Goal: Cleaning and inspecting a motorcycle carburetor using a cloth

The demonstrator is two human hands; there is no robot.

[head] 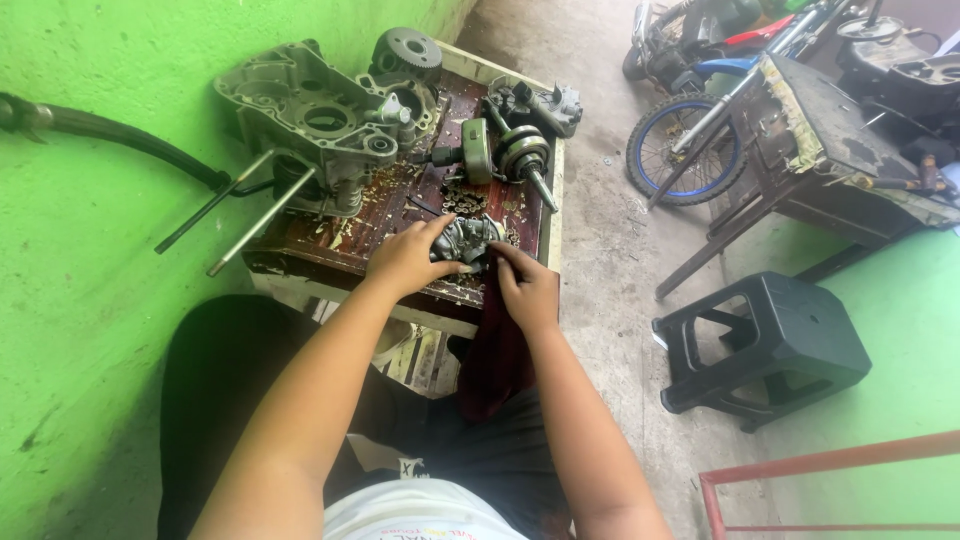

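My left hand is curled over a small metal engine part, fingers wrapped on its left and top sides, holding it at the near edge of the worktop. My right hand meets the part from the right, fingertips pinched narrow against its lower edge, with a dark red rag hanging from under that hand down past the worktop's front. Whether the right hand grips the rag or only presses it to the part, I cannot tell.

The part sits just above the front lip of the worktop, a worn wooden top with flaking dark varnish. Just beyond it lies a small heap of chain. Farther back, to the left, stands a big grey crankcase with two long studs sticking out over the worktop's left edge. Behind it rests a round gear. To the right of the crankcase lies a crankshaft, tilted with its shaft pointing toward the front right corner, and behind that another grey casting.

A green wall runs along my left. On the concrete floor to my right stands a black plastic stool, well apart from the worktop, and past it a motorbike wheel with a blue rim beside a second, rough wooden bench.
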